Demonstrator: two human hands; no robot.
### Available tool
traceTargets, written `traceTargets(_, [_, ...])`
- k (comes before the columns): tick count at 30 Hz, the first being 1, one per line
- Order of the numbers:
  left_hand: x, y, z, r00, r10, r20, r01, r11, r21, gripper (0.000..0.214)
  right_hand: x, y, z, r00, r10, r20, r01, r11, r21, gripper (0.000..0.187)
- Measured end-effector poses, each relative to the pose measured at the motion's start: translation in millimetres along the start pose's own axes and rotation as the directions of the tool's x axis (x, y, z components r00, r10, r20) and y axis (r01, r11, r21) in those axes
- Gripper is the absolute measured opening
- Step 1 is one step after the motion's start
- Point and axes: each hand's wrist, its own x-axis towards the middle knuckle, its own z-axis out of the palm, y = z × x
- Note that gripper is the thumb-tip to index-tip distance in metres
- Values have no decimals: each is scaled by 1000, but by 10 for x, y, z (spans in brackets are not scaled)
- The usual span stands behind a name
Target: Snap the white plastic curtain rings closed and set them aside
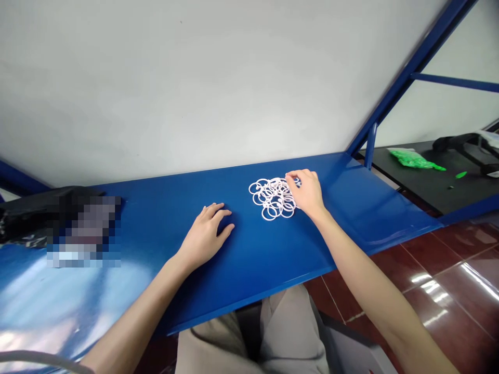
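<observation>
A pile of thin white rings, overlapping one another and each with a small knob or clasp, lies on the blue table. At the pile's right edge is my right hand, its thumb and fingertips pinched together on a white ring. Its fingers partly cover that side of the pile. My left hand rests palm down on the table, left of the rings and apart from them. Its fingers are loosely bent and spread, with nothing in them.
Black bags or cloth and a pixelated object lie at the left end. A pale wall rises behind the table. At right, beyond a blue frame post, a black surface carries a green packet and black straps.
</observation>
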Motion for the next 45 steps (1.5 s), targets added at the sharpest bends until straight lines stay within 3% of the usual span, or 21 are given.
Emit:
traceTargets(5, [18,-36,-26,1000,24,1,-24,1000,-15,41,93,200,-33,993,106,-46,-104,994,38,53])
traceTargets(9, [23,-44,-29,1000,29,12,-29,1000,-8,41,66,172,-24,981,-1,196,-8,999,46,69])
traceTargets(12, [24,-42,-29,999,30,15,-30,1000,-2,41,5,41,14,916,-95,389,99,995,8,76])
traceTargets(16, [24,-42,-32,999,39,20,-39,999,11,41,-41,-71,71,835,-79,545,155,983,-94,84])
traceTargets(24, [23,-48,-30,998,51,47,-53,998,39,44,-47,-55,60,847,-6,531,139,967,-211,92])
traceTargets(30, [24,-41,-34,998,46,49,-48,998,46,43,-93,-102,76,815,-84,573,202,968,-146,92])
traceTargets(35, [18,-51,-23,998,45,32,-46,998,32,42,-81,-114,97,820,-49,571,180,968,-175,94])
traceTargets(40, [20,-56,-24,998,52,24,-53,998,26,41,-86,-194,113,788,-184,587,291,952,-93,88])
traceTargets(45, [23,-54,-40,998,51,37,-52,998,40,42,-70,-208,121,802,-115,586,223,968,-115,88])
